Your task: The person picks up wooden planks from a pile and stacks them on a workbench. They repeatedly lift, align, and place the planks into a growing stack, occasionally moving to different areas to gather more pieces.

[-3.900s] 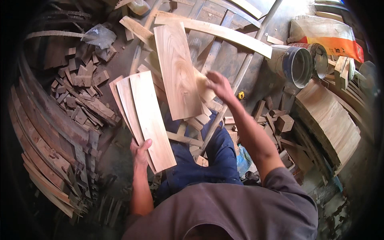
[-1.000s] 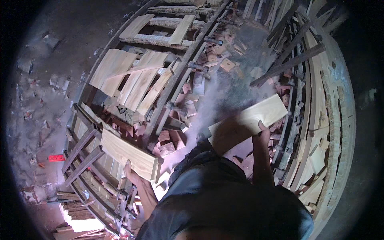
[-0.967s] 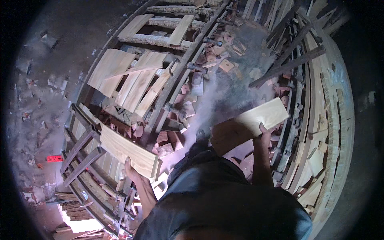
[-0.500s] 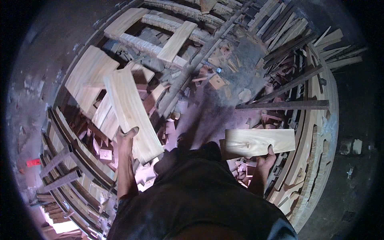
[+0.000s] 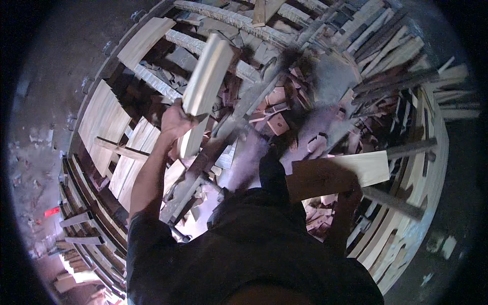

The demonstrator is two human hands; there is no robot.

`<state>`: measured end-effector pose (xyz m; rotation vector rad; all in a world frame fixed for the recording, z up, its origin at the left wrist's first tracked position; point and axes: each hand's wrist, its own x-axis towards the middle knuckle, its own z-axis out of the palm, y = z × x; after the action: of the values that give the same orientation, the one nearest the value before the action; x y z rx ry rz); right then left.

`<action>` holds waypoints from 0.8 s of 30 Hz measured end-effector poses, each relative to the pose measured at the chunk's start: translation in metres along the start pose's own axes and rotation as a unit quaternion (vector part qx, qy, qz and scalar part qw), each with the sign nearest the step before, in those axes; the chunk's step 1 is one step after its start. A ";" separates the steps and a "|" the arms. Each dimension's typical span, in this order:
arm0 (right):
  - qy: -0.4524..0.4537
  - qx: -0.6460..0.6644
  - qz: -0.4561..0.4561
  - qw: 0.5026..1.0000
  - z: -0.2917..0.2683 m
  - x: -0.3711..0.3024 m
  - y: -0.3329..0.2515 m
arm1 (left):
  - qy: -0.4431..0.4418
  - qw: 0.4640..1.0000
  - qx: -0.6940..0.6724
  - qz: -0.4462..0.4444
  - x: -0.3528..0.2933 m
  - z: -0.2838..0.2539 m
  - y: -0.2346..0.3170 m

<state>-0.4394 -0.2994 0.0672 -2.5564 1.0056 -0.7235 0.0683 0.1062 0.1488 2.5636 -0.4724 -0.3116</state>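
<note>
My left hand [image 5: 176, 121] is closed round the edge of a pale wooden board [image 5: 207, 76], which is tilted up on its side above the slatted rack. The fingers go behind the board and are partly hidden. A shorter wooden board [image 5: 370, 169] is gripped in my right hand [image 5: 351, 189], held roughly level in front of my right side. Shadow darkens that hand and the near half of its board. Close to my left forearm lie a wide pale board [image 5: 104, 122], another pale board [image 5: 133, 163] and a narrow strip [image 5: 121, 147] across them.
Another board [image 5: 146, 41] rests on the rack's beams [image 5: 229, 24] at the far left. Wood offcuts [image 5: 277, 122] litter the floor ahead. Long sticks [image 5: 386, 51] are piled at the far right, and curved timber rails [image 5: 406, 223] run along my right side.
My left hand has moved away from my body and turned its board more upright, over the rack. The right hand keeps its board, now slightly farther right. The whole view has shifted.
</note>
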 end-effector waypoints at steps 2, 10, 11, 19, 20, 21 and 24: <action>-0.005 0.001 0.021 1.000 0.012 0.057 0.021 | -0.054 0.995 0.068 -0.042 0.041 0.016 0.031; -0.111 0.043 0.045 0.992 0.012 0.203 0.052 | -0.095 0.979 0.171 -0.057 0.121 0.111 0.007; -0.103 0.039 0.058 0.992 0.009 0.211 0.037 | -0.097 0.980 0.160 -0.069 0.117 0.113 0.016; -0.113 0.308 0.194 0.925 0.083 0.216 0.087 | -0.078 0.993 0.070 -0.051 0.124 0.113 0.009; -0.076 0.326 0.156 0.929 0.095 0.222 0.081 | -0.104 0.989 0.075 -0.069 0.122 0.105 0.014; -0.077 0.299 0.116 0.944 0.098 0.228 0.076 | -0.093 0.991 0.040 -0.093 0.119 0.109 0.011; -0.140 0.190 0.010 0.972 0.095 0.264 0.009 | 0.042 0.992 0.115 -0.040 0.097 0.122 -0.019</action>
<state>-0.2257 -0.4819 0.0752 -2.2304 0.7209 -0.4764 0.1245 0.0300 0.0237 2.8131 -0.3953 -0.1848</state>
